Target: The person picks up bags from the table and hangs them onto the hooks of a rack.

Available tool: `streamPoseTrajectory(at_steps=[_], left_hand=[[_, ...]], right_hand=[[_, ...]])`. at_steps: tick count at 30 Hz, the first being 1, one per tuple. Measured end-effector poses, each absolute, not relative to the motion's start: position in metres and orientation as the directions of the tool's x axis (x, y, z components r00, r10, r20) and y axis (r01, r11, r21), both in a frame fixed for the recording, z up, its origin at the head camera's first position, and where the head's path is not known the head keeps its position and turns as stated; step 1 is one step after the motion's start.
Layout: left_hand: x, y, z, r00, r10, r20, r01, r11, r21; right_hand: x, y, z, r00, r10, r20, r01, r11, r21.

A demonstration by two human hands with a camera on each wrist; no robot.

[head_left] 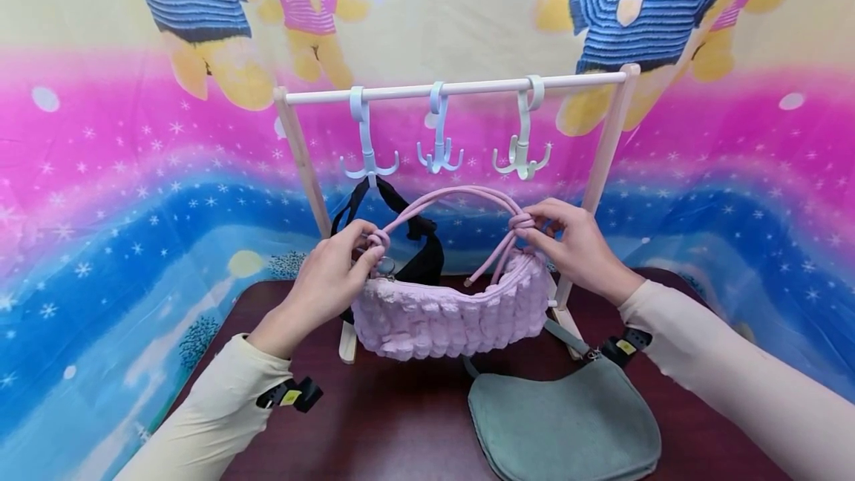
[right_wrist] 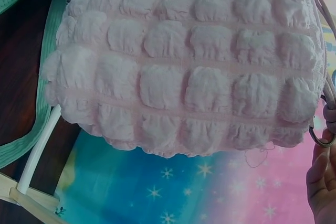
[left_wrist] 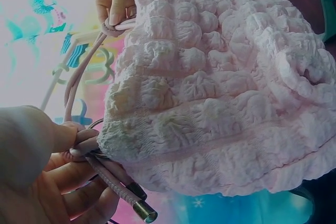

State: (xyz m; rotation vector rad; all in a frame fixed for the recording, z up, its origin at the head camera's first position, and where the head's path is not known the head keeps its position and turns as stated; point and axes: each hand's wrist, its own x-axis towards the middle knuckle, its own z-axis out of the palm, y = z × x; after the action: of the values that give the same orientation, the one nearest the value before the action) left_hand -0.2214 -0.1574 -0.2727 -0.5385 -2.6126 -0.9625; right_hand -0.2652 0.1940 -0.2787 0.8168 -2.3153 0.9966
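A puffy pink handbag [head_left: 454, 321] hangs above the table, held up by its cord handle [head_left: 461, 193]. At the handle's left knot my left hand [head_left: 327, 284] pinches the cord between thumb and fingers. My right hand [head_left: 577, 243] pinches the knot at the other end. In the left wrist view, metal-tipped cord ends [left_wrist: 137, 200] dangle beside the left hand [left_wrist: 58, 177]. The right wrist view shows the bag's quilted side [right_wrist: 184, 72] and, at the right edge, part of the right hand [right_wrist: 321, 177] by a metal ring [right_wrist: 321, 137].
Behind the bag stands a wooden rack with a white bar [head_left: 461, 87] carrying three pronged hooks: left [head_left: 367, 147], middle [head_left: 439, 139] and right [head_left: 523, 139]. A black strap [head_left: 424, 254] hangs from the left hook. A grey-green bag [head_left: 568, 421] lies on the dark table [head_left: 374, 429].
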Motion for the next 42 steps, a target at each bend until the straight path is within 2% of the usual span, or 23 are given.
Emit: streamPoseTrajectory(at_steps=[18,34,42], left_hand=[[-0.222,-0.157,-0.262,-0.859,0.236,0.454,0.48,0.676,0.559],[-0.222,-0.158,-0.256,-0.843,0.207,0.496,0.492,0.667,0.559],[-0.221,-0.158,-0.252,-0.844,0.198,0.498,0.488,0.669,0.56]], right_hand=[[-0.264,0.184,-0.271,-0.698,-0.285,0.657,-0.673,0.573,-0.467],[-0.265,0.169,-0.269,-0.668,-0.23,0.708,-0.686,0.559,-0.466],[-0.264,0.166,-0.265,-0.677,-0.218,0.703,-0.674,0.57,-0.471]])
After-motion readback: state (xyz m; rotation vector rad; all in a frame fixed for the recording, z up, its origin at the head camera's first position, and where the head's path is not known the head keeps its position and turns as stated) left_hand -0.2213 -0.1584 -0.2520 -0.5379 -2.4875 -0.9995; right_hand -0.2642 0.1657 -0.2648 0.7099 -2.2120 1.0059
